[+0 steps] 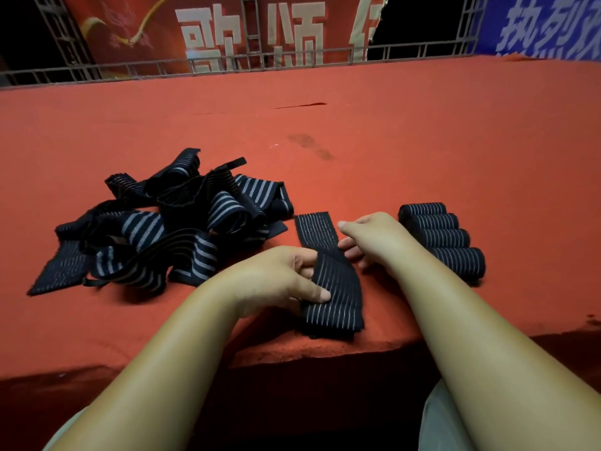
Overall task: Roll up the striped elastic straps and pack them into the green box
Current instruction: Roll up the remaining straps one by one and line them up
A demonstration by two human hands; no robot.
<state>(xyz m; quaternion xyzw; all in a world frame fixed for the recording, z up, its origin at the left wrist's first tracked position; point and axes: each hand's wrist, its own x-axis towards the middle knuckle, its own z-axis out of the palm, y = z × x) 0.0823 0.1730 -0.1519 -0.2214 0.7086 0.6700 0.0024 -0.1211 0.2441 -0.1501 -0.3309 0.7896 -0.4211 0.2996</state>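
A black strap with thin white stripes (pixel 335 294) lies lengthwise near the front edge of the red table, partly rolled at its near end. My left hand (pixel 283 278) grips its left side, thumb on top and fingers curled at the fold. On the strap's right edge my right hand (pixel 370 239) holds it with curled fingers. A loose heap of unrolled striped straps (pixel 169 222) lies to the left. Several rolled straps (pixel 442 236) sit in a row to the right. No green box is in view.
The red cloth table (pixel 390 141) stretches far back to a metal railing (pixel 227 65). Red and blue banners hang behind it. The table's front edge (pixel 325 349) runs just below the strap, with my lap beneath.
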